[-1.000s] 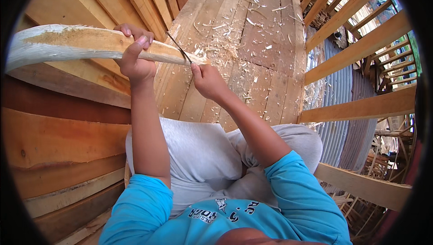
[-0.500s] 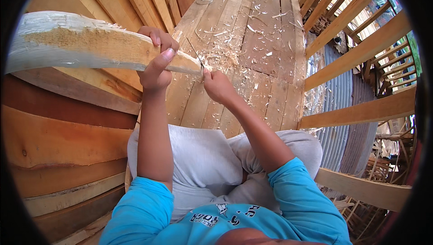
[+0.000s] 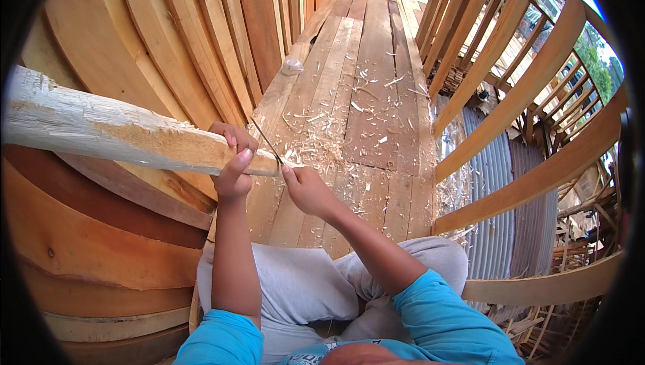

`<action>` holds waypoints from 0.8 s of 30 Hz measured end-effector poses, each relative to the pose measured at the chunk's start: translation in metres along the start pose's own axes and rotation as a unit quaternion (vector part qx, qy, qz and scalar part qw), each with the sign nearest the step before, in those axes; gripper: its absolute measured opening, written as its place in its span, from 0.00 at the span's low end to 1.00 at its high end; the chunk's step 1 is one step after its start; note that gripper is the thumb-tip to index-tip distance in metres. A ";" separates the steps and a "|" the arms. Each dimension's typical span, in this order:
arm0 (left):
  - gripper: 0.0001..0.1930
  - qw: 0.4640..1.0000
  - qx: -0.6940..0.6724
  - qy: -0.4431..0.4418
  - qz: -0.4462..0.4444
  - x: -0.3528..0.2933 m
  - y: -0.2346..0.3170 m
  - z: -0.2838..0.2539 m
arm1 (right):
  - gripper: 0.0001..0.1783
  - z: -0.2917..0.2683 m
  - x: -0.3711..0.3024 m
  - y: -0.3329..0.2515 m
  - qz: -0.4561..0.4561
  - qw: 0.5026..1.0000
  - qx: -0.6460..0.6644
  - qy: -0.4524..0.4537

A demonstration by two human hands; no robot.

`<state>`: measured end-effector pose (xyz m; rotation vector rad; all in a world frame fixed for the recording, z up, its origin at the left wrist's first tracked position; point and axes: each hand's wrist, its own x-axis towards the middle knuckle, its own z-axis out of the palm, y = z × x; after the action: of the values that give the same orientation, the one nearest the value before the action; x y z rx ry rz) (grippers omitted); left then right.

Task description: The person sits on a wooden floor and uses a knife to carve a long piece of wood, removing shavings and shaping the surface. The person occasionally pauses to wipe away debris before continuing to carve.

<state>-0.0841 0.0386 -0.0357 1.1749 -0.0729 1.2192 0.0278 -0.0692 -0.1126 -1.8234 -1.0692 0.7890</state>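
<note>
A thick, pale wooden pole comes in from the left, its surface rough and partly stripped to tan wood. Near its narrow end my left hand is wrapped round it, thumb on the near side and fingers over the top. My right hand is closed just beyond that end, on a knife with a thin dark blade. The blade slants up and to the left across the pole's tip, touching or very close to it. The knife's handle is hidden in my fist.
Curled wood shavings lie over the plank floor. A small clear plastic container stands by the board wall on the left. Slatted wooden railing bounds the right side, with corrugated metal sheets beyond it.
The view has tilted up, so the pole and both hands sit lower in the picture and more floor shows ahead. Both hands keep their grips, and the blade remains at the pole's tip.
</note>
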 end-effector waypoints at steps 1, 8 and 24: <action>0.16 1.000 0.005 0.002 -0.003 0.000 0.002 0.002 | 0.31 0.000 -0.001 -0.004 -0.017 1.000 0.010 0.002; 0.16 1.000 -0.015 0.013 -0.002 0.003 -0.003 0.013 | 0.30 0.015 0.022 0.116 0.132 0.980 -0.131 0.070; 0.16 1.000 0.003 0.008 0.013 0.001 -0.002 0.006 | 0.30 0.007 0.004 0.040 0.065 0.996 -0.056 0.030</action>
<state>-0.0795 0.0352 -0.0340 1.1727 -0.0713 1.2519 0.0378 -0.0734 -0.1523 -2.0163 -0.9813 0.7576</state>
